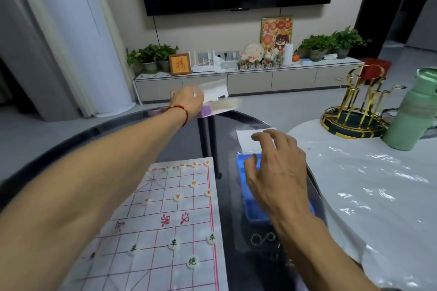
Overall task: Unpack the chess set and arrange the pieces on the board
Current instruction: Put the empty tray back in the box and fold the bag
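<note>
A paper xiangqi board [165,217] with a red grid lies on the dark glass table [71,144]. White round pieces stand on it: several with red characters along the far rows [193,183], several with dark green characters near me [174,243]. My left hand [188,99] is stretched far forward and grips a blurred white sheet or bag [216,91] above a purple object. My right hand [276,168] hovers with fingers spread over a blue box [243,163] beside the board, fingertips near a white sheet [246,138].
To the right stands a white round table [378,184] under clear plastic, bearing a gold cup rack [354,111] and a green flask [411,113]. A TV cabinet [248,78] with plants stands across the room.
</note>
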The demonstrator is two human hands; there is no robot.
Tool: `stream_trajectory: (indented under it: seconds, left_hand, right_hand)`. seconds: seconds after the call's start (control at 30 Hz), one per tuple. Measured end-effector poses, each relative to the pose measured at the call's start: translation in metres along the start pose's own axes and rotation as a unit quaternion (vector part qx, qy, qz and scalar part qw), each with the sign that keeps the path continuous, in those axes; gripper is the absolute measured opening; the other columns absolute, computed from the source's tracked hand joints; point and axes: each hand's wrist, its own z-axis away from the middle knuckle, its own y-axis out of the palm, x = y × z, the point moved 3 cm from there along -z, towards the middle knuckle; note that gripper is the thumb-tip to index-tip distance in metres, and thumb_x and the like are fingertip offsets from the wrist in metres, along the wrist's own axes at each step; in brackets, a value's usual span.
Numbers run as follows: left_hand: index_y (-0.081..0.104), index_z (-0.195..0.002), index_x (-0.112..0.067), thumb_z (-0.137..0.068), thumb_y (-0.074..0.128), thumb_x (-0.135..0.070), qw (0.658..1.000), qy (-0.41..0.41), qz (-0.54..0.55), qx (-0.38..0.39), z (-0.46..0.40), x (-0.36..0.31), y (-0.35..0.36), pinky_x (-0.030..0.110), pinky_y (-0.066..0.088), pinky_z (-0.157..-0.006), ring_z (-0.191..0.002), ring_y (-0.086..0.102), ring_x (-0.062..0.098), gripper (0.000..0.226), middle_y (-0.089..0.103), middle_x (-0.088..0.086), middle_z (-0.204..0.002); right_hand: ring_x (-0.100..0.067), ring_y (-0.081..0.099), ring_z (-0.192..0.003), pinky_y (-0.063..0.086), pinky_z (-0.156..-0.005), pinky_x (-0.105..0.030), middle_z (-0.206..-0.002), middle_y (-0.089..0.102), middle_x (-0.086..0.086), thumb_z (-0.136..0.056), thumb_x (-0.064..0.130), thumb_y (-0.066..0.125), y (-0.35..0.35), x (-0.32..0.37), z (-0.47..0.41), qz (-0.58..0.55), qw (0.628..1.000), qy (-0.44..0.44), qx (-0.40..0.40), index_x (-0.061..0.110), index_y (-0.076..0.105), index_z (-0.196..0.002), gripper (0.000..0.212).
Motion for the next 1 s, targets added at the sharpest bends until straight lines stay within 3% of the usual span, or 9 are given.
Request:
stream_trajectory:
  seconds: [0.1, 0.17, 0.23, 0.4, 0.53, 0.67, 0.77, 0.87, 1.0]
  left_hand:
    - [0.065, -0.121, -0.019, -0.104, 0.045, -0.036, 0.996, 0.015, 0.084, -0.027, 0.036, 0.029, -0.043, 0.026, 0.058, -0.065, -0.082, 0.064, 0.02, 0.031, 0.069, 0.01, -0.108]
    - [0.065, -0.12, -0.021, -0.103, 0.048, -0.036, 0.992, 0.006, 0.12, -0.041, 0.061, 0.046, -0.071, 0.021, 0.056, -0.057, -0.069, 0.062, 0.016, 0.028, 0.069, 0.007, -0.097]
    - [0.065, -0.113, -0.019, -0.103, 0.051, -0.037, 0.987, -0.01, 0.158, -0.032, 0.081, 0.059, -0.091, 0.021, 0.055, -0.051, -0.065, 0.062, 0.018, 0.024, 0.068, 0.005, -0.084]
    - [0.068, -0.11, -0.017, -0.1, 0.058, -0.037, 0.972, -0.02, 0.235, -0.019, 0.122, 0.081, -0.12, 0.051, 0.062, -0.079, -0.071, 0.068, 0.022, 0.025, 0.068, -0.001, -0.065]
    - [0.068, -0.115, -0.022, -0.099, 0.056, -0.046, 0.975, 0.037, 0.214, -0.053, 0.162, 0.085, -0.142, 0.038, 0.058, -0.077, -0.067, 0.064, 0.011, 0.031, 0.067, -0.008, -0.067]
    - [0.069, -0.124, -0.02, -0.097, 0.058, -0.039, 0.964, 0.113, 0.233, -0.056, 0.19, 0.091, -0.152, 0.022, 0.05, -0.081, -0.098, 0.061, 0.009, 0.035, 0.068, -0.007, -0.103]
    - [0.071, -0.12, -0.024, -0.097, 0.062, -0.036, 0.946, 0.105, 0.303, -0.049, 0.196, 0.106, -0.15, 0.016, 0.05, -0.074, -0.089, 0.058, 0.005, 0.027, 0.064, -0.017, -0.092]
    - [0.073, -0.102, -0.021, -0.08, 0.075, -0.01, 0.912, 0.111, 0.394, -0.023, 0.197, 0.119, -0.145, 0.021, 0.053, -0.079, -0.094, 0.064, 0.011, 0.025, 0.072, -0.007, -0.099]
    - [0.07, -0.109, -0.008, -0.071, 0.069, -0.002, 0.855, 0.093, 0.51, 0.009, 0.199, 0.137, -0.137, 0.029, 0.053, -0.091, -0.114, 0.065, 0.018, 0.039, 0.072, 0.001, -0.119]
  right_hand:
    - [-0.021, 0.055, -0.115, 0.045, -0.094, -0.032, -0.13, 0.059, -0.003, -0.092, 0.016, 0.063, -0.002, 0.006, 0.002, -0.107, 0.994, 0.003, 0.023, 0.019, 0.059, -0.13, 0.038]
    - [-0.014, 0.054, -0.117, 0.041, -0.098, -0.025, -0.135, 0.055, 0.001, -0.097, 0.019, 0.058, -0.004, 0.013, 0.003, -0.189, 0.981, 0.024, 0.041, 0.023, 0.055, -0.137, 0.04]
    - [-0.011, 0.057, -0.115, 0.048, -0.101, -0.032, -0.138, 0.054, 0.004, -0.098, 0.023, 0.058, -0.005, 0.025, 0.003, -0.25, 0.966, 0.039, 0.051, 0.024, 0.052, -0.142, 0.044]
    - [-0.008, 0.063, -0.105, 0.049, -0.089, -0.028, -0.149, 0.049, 0.001, -0.099, 0.037, 0.059, -0.011, 0.058, 0.001, -0.328, 0.939, 0.079, 0.067, 0.03, 0.036, -0.152, 0.058]
    - [-0.017, 0.071, -0.101, 0.055, -0.096, -0.041, -0.151, 0.046, -0.004, -0.095, 0.051, 0.061, -0.011, 0.072, -0.004, -0.405, 0.906, 0.105, 0.057, 0.034, 0.027, -0.155, 0.071]
    - [-0.02, 0.073, -0.099, 0.061, -0.086, -0.036, -0.116, 0.072, -0.005, -0.103, 0.035, 0.055, -0.014, 0.082, -0.006, -0.52, 0.847, 0.105, 0.01, 0.021, 0.068, -0.126, 0.03]
    - [-0.027, 0.073, -0.101, 0.06, -0.08, -0.026, -0.104, 0.075, -0.014, -0.106, 0.025, 0.05, -0.012, 0.091, -0.002, -0.594, 0.796, 0.119, -0.002, 0.013, 0.077, -0.112, 0.03]
    - [-0.038, 0.07, -0.106, 0.061, -0.081, -0.03, -0.107, 0.071, -0.026, -0.104, 0.022, 0.055, -0.005, 0.099, 0.0, -0.64, 0.752, 0.154, -0.004, 0.003, 0.075, -0.109, 0.029]
    - [-0.039, 0.069, -0.106, 0.061, -0.08, -0.03, -0.109, 0.07, -0.029, -0.102, 0.021, 0.057, 0.004, 0.097, -0.001, -0.672, 0.712, 0.203, -0.015, -0.002, 0.073, -0.106, 0.028]
